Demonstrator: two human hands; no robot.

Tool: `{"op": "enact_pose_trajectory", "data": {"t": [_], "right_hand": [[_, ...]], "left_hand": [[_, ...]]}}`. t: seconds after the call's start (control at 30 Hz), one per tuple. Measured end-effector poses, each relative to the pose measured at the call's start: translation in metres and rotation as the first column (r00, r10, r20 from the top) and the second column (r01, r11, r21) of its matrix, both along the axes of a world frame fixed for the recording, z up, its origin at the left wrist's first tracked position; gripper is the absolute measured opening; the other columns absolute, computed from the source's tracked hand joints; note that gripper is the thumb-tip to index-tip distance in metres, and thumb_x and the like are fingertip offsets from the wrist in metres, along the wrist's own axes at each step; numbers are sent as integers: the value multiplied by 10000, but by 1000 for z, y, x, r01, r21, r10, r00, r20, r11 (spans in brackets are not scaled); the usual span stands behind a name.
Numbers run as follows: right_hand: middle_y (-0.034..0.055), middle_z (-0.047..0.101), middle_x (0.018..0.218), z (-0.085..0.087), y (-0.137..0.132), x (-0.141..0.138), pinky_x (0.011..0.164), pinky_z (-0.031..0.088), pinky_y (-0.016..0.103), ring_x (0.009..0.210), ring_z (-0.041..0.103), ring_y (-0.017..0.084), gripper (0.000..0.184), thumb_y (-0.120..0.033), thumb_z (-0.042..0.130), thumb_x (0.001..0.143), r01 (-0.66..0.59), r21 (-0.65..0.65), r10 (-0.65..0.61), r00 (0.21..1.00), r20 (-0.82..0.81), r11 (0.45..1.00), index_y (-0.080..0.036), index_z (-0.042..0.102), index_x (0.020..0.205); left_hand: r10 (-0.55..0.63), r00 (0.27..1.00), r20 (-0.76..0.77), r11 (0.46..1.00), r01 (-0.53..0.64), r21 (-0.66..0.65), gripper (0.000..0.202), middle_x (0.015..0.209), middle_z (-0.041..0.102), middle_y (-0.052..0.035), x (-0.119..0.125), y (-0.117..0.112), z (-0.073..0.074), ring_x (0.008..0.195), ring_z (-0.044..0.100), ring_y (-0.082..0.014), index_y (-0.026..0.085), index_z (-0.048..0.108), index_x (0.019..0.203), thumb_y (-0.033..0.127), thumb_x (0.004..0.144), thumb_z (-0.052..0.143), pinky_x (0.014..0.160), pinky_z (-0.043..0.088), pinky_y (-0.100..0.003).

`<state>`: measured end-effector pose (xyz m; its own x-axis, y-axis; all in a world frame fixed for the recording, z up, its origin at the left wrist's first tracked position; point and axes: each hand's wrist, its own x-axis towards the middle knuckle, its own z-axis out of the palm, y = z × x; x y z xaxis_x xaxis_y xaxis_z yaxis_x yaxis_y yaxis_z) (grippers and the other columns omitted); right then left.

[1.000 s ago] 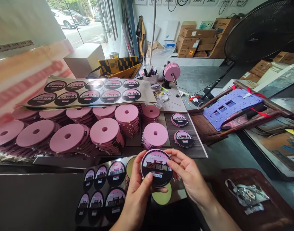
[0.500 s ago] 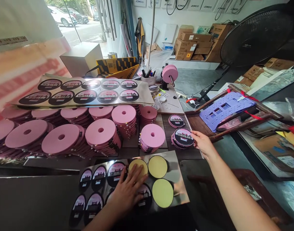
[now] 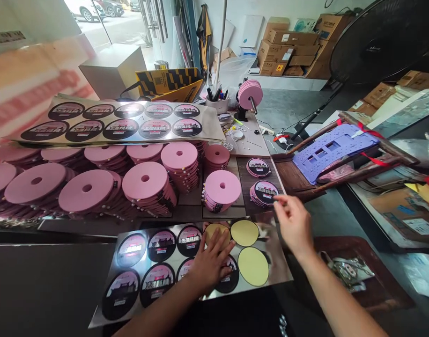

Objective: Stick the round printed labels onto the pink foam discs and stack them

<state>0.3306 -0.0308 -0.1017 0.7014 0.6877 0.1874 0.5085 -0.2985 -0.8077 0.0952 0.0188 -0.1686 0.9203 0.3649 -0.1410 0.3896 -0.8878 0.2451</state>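
Note:
A shiny sheet of round stickers [image 3: 161, 304] lies in front of me. Most circles show a black and pink design, while bare yellow circles [image 3: 253, 266] mark its right part. My left hand [image 3: 212, 260] rests flat on this sheet, fingers spread, covering part of one yellow circle and some stickers. My right hand [image 3: 294, 222] hovers right of the sheet, fingers loosely curled, with nothing visible between them. Just beyond its fingertips is a short stack of pink discs topped by a black and pink sticker [image 3: 265, 192]. Another stickered pink disc stack [image 3: 258, 167] stands behind it.
Several stacks of pink discs [image 3: 144, 180] fill the table's left side, with more sticker sheets [image 3: 130, 122] lying over the back ones. One stack [image 3: 221, 187] stands nearer the middle. Discs hang on a spindle [image 3: 250, 93]. At right are a wooden chair [image 3: 288, 173] and a black fan [image 3: 379, 47].
My right hand has drawn back towards me from the stickered disc it was touching. My left hand stays flat on the sheet. The view has tilted down slightly.

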Motion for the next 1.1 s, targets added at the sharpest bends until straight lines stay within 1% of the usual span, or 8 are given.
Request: {"op": "enact_pose_trajectory", "data": {"t": [0.1,0.17,0.27,0.37,0.63,0.83,0.97,1.1], "right_hand": [[81,626,881,-26,-31,-62,705,485,326,819,591,207,230,-321,417,860,-312,-110,320,945,72,944,-194,608,874],[137,575,1129,-54,-47,-93,851,448,420,1060,521,279,299,-342,452,845,-321,-221,367,904,217,921,-182,572,1067],[170,398,1354,-91,-62,-115,965,353,490,1256,340,308,523,-366,419,867,-296,-323,402,849,342,899,-155,331,1337],[164,320,1408,-106,-68,-115,983,341,479,1295,283,287,614,-360,363,896,-301,-370,433,828,355,879,-163,107,1418],[119,255,1450,-80,-72,-121,983,342,475,1309,247,303,733,-379,446,848,-290,-489,488,802,344,823,-209,32,1428],[148,261,1443,-88,-48,-99,1014,310,476,1319,231,288,739,-397,470,831,-421,-446,561,789,250,790,-163,94,1423],[168,425,1336,-87,-48,-74,970,379,461,1240,383,282,609,-407,490,813,-409,-321,478,860,177,854,-148,333,1340],[145,545,1210,-84,-72,-84,925,426,457,1135,497,275,422,-368,510,806,-293,-213,327,934,146,932,-167,524,1177]], "left_hand": [[-4,1000,19,999,5,-38,684,1467,212,-103,-1,-1,3,1336,179,-317,274,208,1391,466,805,504,1010,222,-559],[-31,999,45,998,33,-57,668,1463,229,-114,-5,4,5,1340,188,-283,238,218,1391,478,820,469,1028,225,-512],[-106,990,92,993,110,-45,648,1453,264,-115,-12,19,8,1347,174,-243,202,249,1381,517,836,401,1069,149,-466],[-183,975,126,982,186,-13,629,1455,260,-108,-15,31,6,1354,142,-248,213,242,1384,539,852,325,1076,47,-483],[-207,973,101,971,217,-96,657,1469,232,-66,-26,24,8,1341,152,-312,272,140,1407,545,843,339,1039,93,-561],[-88,991,103,991,97,-94,659,1473,215,-89,-18,17,-3,1339,144,-333,263,147,1407,523,843,365,1013,158,-588],[-86,987,138,988,102,-113,615,1464,250,-70,8,23,1,1342,175,-274,256,234,1385,537,849,339,1050,131,-551],[-131,980,152,976,154,-156,564,1436,322,-37,19,25,7,1331,220,-258,283,303,1352,513,844,389,1060,124,-537]]}}
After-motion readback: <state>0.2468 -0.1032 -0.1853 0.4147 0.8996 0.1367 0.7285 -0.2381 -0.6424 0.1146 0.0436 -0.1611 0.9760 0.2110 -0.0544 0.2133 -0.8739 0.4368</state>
